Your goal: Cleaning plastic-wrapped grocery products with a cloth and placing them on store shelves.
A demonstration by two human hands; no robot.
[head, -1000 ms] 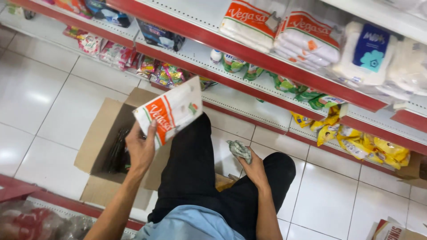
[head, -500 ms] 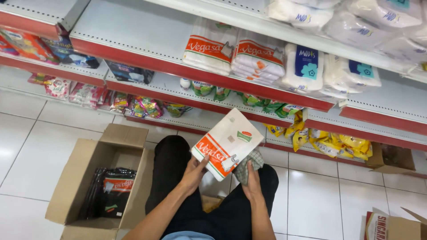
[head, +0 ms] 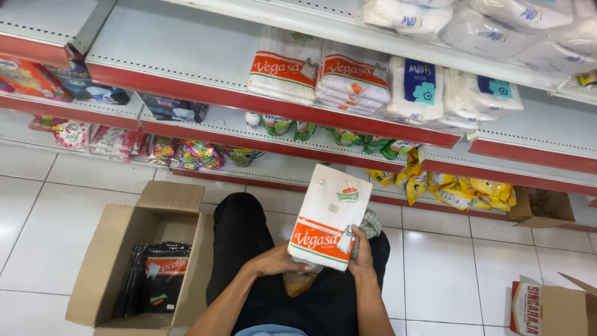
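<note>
White floor tiles and red-edged shelves (head: 348,121) are framing a soft, light white-and-orange packet (head: 328,218), probably slippery, best gripped at its lower corners, where the left hand (head: 278,261) and right hand (head: 362,254) are closing on it.

head view, looking steeply down

Glossy plastic packet (head: 329,214) — matt cardboard box (head: 109,261).

White tiled floor (head: 448,267) bears an open cardboard box (head: 118,249); shelf (head: 205,62) holds 2 white-orange packs (head: 317,71).
</note>
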